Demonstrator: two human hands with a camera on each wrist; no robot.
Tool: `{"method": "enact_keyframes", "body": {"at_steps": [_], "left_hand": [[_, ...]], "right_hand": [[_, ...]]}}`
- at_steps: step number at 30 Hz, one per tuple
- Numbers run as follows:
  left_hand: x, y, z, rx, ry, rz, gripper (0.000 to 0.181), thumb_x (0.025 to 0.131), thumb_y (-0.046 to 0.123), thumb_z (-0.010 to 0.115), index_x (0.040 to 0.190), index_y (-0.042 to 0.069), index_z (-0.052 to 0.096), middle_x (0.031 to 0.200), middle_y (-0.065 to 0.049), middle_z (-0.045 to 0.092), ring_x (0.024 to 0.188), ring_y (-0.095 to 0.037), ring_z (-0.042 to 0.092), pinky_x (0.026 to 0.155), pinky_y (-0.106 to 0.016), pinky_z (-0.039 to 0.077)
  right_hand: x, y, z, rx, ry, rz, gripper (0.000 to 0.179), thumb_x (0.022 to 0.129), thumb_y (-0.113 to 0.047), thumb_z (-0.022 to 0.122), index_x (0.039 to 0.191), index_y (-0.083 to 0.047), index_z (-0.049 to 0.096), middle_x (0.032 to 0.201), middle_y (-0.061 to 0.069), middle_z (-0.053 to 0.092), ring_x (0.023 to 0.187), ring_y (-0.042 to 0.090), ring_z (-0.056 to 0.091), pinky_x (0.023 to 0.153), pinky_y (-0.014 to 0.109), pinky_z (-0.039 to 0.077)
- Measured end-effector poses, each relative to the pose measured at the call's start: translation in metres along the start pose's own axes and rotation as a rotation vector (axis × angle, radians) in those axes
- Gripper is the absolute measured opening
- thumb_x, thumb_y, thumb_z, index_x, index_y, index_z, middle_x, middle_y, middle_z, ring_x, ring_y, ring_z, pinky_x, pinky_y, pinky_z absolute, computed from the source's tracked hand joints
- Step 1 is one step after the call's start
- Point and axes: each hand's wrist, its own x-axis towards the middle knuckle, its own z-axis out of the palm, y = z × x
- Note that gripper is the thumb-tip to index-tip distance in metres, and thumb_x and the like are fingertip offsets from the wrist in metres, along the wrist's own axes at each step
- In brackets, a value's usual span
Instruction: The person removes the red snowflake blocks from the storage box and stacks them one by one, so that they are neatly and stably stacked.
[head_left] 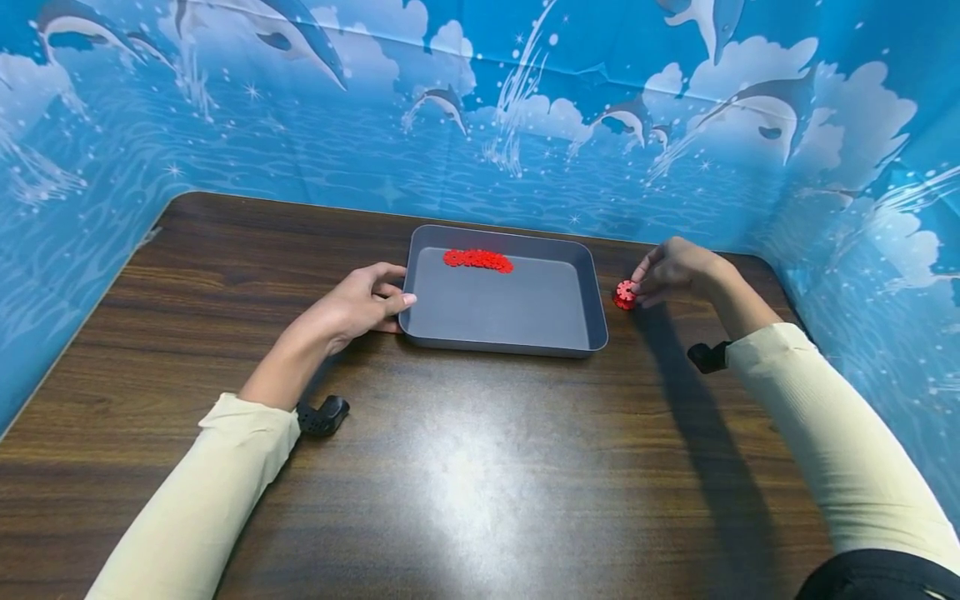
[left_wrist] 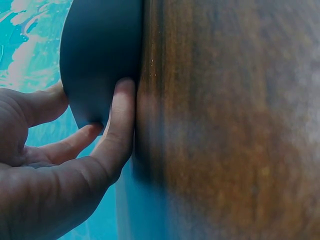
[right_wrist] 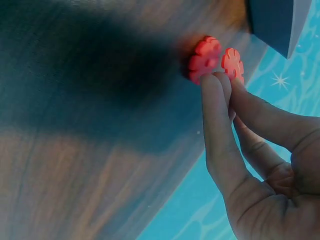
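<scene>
Sleeves (head_left: 832,450) lie nearest, above the table (head_left: 375,492). On it sits the tray (head_left: 517,312), probably stiff and apt to slide, best held by its wall: the left hand (head_left: 356,304), half curled, pinches its left side. Beyond its right side, the right hand (head_left: 672,268) draws its fingertips together. Inside the tray overlaps a red row (head_left: 478,261); near that hand, a stack (right_wrist: 204,59); pinched in its fingertips, one disc (right_wrist: 233,64), likely light, rigid, slick, best gripped at the notched edge.

Markings, 3 views: I can read no text, label, brand, number or sign on anything in my head feed or in either of the 2 wrist feeds.
</scene>
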Motion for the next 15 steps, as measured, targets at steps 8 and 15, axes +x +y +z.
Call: {"method": "enact_keyframes", "body": {"at_steps": [8,15], "left_hand": [[0.001,0.001,0.001,-0.006,0.001,0.0,0.069,0.114,0.02,0.057,0.172,0.01,0.021,0.153,-0.027,0.047,0.13,-0.039,0.064,0.111,-0.047,0.06],[0.001,0.0,0.0,-0.007,0.0,-0.003,0.07,0.114,0.019,0.057,0.173,0.01,0.021,0.153,-0.028,0.048,0.13,-0.039,0.064,0.111,-0.048,0.06]], "right_hand": [[0.005,0.01,0.003,0.017,-0.029,0.034,0.022,0.103,0.009,0.064,0.123,0.016,0.062,0.094,0.011,0.075,0.082,0.017,0.078,0.087,0.041,0.07],[0.007,0.013,0.006,0.013,-0.026,0.03,0.025,0.105,0.005,0.063,0.127,0.017,0.06,0.094,0.01,0.077,0.082,0.017,0.077,0.086,0.04,0.07]]}}
